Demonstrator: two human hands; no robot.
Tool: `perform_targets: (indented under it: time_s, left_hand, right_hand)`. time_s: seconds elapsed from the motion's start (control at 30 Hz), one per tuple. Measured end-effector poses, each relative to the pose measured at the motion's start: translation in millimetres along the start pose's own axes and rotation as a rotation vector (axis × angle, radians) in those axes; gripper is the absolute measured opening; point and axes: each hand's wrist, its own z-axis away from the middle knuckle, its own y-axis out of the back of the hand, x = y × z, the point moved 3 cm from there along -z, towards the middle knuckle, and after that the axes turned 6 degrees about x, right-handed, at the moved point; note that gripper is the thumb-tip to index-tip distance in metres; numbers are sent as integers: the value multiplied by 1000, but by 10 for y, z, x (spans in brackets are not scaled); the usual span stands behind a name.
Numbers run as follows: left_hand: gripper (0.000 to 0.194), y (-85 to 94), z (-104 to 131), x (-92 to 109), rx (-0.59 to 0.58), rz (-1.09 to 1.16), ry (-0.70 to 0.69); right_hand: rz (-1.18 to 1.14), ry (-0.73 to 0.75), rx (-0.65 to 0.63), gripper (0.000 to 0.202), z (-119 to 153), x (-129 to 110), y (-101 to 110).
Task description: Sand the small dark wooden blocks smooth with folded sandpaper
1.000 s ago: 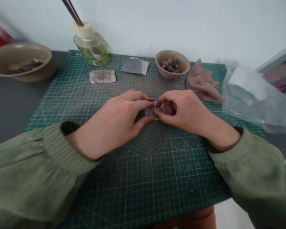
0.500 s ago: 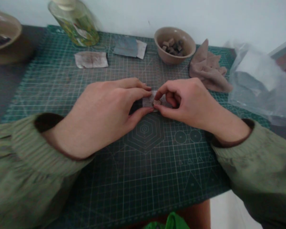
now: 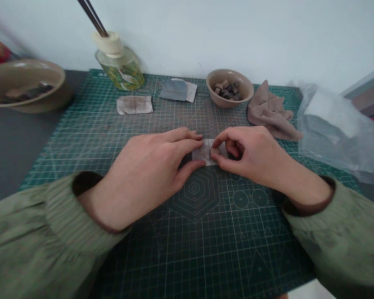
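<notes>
A small strip of pale, smudged sandpaper (image 3: 201,155) lies on the green cutting mat (image 3: 187,257). My left hand (image 3: 156,166) holds it down at its left part, fingertips on the far edge and thumb on the near edge. Between thumb and index finger, my right hand (image 3: 249,149) pinches a small light-brown block (image 3: 216,152) against the strip; the fingers partly cover the block. The right end of the strip is hidden behind that hand.
Behind my hands stand a small bowl (image 3: 210,85) of little blocks and a reed diffuser bottle (image 3: 121,68). Other sandpaper pieces (image 3: 134,105) lie nearby. A brown cloth (image 3: 269,110) and a plastic bag (image 3: 339,137) are right; a larger bowl (image 3: 57,93) is left.
The view has tilted up, showing more of the wall and bottle. My right hand with the block has slid slightly right along the sandpaper, away from my left fingertips.
</notes>
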Motion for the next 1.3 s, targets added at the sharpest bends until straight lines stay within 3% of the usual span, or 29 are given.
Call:
perform_targets:
  time_s: [0.37, 0.9, 1.3]
  left_hand:
    - [34, -9, 15, -17, 22, -35, -26]
    - [30, 3, -8, 6, -47, -69, 6]
    - [33, 8, 4, -4, -49, 4, 14]
  right_hand:
    - [-18, -7, -2, 9, 32, -13, -21]
    - [-39, -39, -8, 10, -14, -23, -13]
    - [-36, -31, -6, 11, -17, -27, -15]
